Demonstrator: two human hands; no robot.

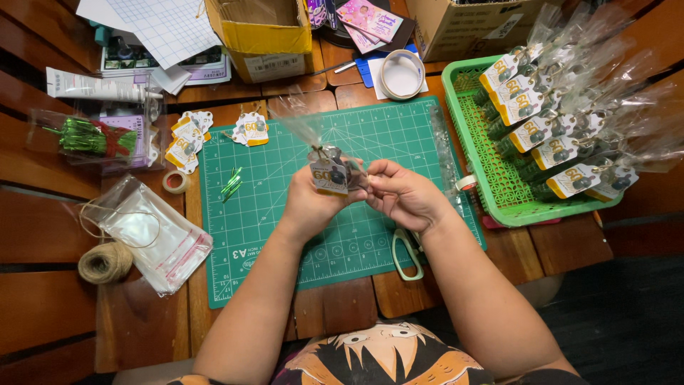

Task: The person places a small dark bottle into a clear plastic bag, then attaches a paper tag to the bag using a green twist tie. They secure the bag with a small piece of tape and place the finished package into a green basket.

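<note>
My left hand [308,204] grips a small clear cellophane gift bag [324,160] with a yellow-and-white paper tag hanging at its neck, held above the green cutting mat [256,214]. Its gathered cellophane top fans up and to the left. My right hand [402,194] pinches the same bag at the neck from the right side. A few green twist ties [231,183] lie on the mat to the left of my hands. What is inside the bag is hidden by my fingers and the tag.
A green plastic basket [484,178] at right holds several finished tagged bags. Pale green scissors [407,251] lie under my right wrist. Loose tags [189,139], a twine ball [105,262], clear bags [153,232], a tape roll [401,74] and cardboard boxes [260,36] surround the mat.
</note>
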